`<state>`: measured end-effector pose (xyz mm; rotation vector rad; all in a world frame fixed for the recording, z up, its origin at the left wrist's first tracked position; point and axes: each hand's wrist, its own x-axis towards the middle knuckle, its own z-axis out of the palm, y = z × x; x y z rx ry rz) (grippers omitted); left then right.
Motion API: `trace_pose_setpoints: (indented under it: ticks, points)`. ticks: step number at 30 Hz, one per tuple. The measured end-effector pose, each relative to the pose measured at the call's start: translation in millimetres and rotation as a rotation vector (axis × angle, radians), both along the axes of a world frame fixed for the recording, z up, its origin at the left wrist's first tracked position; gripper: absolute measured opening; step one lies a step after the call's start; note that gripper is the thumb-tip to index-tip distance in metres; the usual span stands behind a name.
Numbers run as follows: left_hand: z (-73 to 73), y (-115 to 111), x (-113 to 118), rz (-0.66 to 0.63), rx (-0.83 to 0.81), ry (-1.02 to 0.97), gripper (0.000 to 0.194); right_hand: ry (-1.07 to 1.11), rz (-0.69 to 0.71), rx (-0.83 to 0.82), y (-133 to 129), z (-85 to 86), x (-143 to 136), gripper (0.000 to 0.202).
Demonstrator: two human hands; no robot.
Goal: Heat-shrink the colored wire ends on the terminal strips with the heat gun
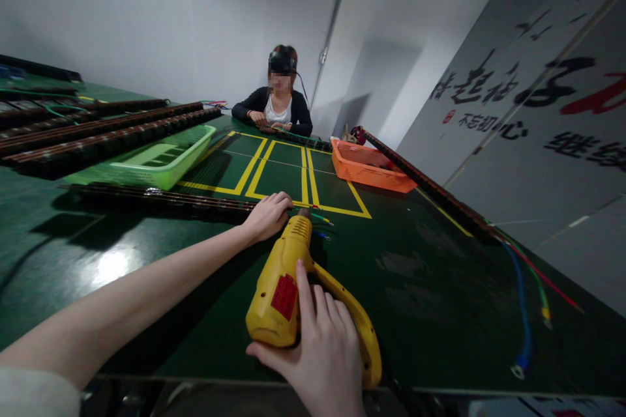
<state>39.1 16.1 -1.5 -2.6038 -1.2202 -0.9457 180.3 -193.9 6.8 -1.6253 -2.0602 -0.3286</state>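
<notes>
In my right hand (pixel 325 335) is a yellow heat gun (pixel 283 283) with a red label, its nozzle pointing away from me. My left hand (pixel 268 215) is closed on the right end of a long dark strip assembly (pixel 195 203) lying across the table, just left of the nozzle. Short wires with metal terminals come out by the fingers: a green one (pixel 320 218) and a blue one (pixel 320 234), close to the nozzle.
A green basket (pixel 169 172) and several long strips (pixel 112 130) are at the left. An orange basket (pixel 372 176) stands at the back right, with another strip (pixel 430 192) leaning across it, its coloured wires at the right. Across the green table (pixel 415 313) sits a person (pixel 281 104).
</notes>
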Motion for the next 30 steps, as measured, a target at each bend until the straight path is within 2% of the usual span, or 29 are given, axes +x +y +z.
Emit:
trace_pose_setpoints:
  ticks: [6,10,14,17,24,30]
  points:
    - [12.9,1.1,-4.5,-0.016,-0.089,-0.095,0.03,0.009,0.035,-0.057,0.2,1.4,4.2,0.115]
    - [23.6,18.8,-25.9,0.03,-0.263,-0.092,0.026,0.008,0.015,-0.045,-0.2,-0.2,2.8,0.114]
    - [27.2,39.0,-51.9,-0.118,-0.535,-0.086,0.035,0.002,0.005,-0.027,-0.6,-0.9,0.9,0.114]
    - [27.9,48.2,-62.3,-0.186,-0.643,-0.137,0.041,-0.006,0.01,-0.016,0.0,-1.6,1.9,0.115]
    - [29.4,54.4,-72.6,-0.222,-0.684,-0.114,0.04,-0.031,0.048,0.006,2.8,-1.2,-0.4,0.115]
    - [27.1,52.2,-74.8,-0.251,-0.715,-0.196,0.046,-0.056,0.079,0.06,9.5,1.5,-20.6,0.12]
